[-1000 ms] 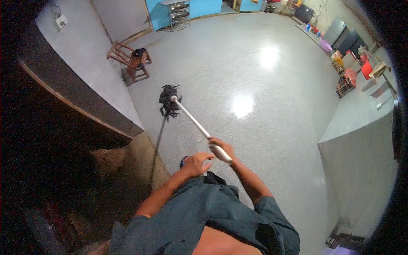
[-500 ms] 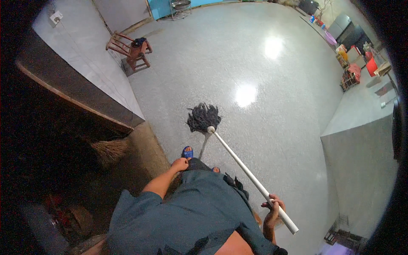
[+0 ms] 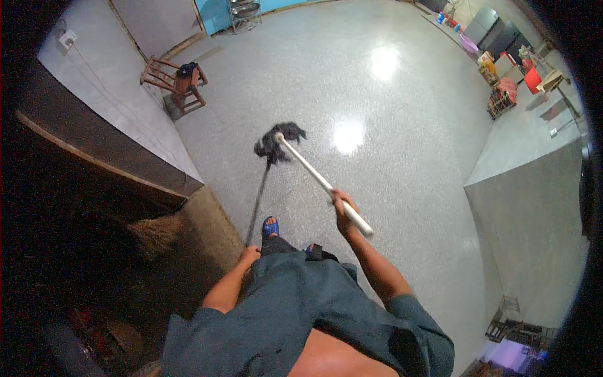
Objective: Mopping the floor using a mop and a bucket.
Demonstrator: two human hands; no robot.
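Observation:
My right hand [image 3: 343, 207] is wrapped around the white handle of a mop [image 3: 309, 167], close to its upper end. The handle slants away to the far left. At its far end the dark string mop head [image 3: 276, 143] is spread and blurred, and I cannot tell whether it touches the grey floor. My left hand [image 3: 250, 254] hangs by my left thigh with its fingers curled. What it holds, if anything, is hidden. A blue sandal [image 3: 271, 227] shows on my left foot, short of the mop head.
A wooden chair [image 3: 178, 81] with a dark item on it stands by the left wall. A straw broom [image 3: 157, 234] lies in shadow beside the raised edge at left. Along the right wall are a purple basin [image 3: 468, 44], a red container [image 3: 532, 80] and a wire basket [image 3: 501, 104].
My right hand has swung forward and left from beside my body, its arm now stretched out. The mop head has moved farther away and left. My left hand stays by my thigh.

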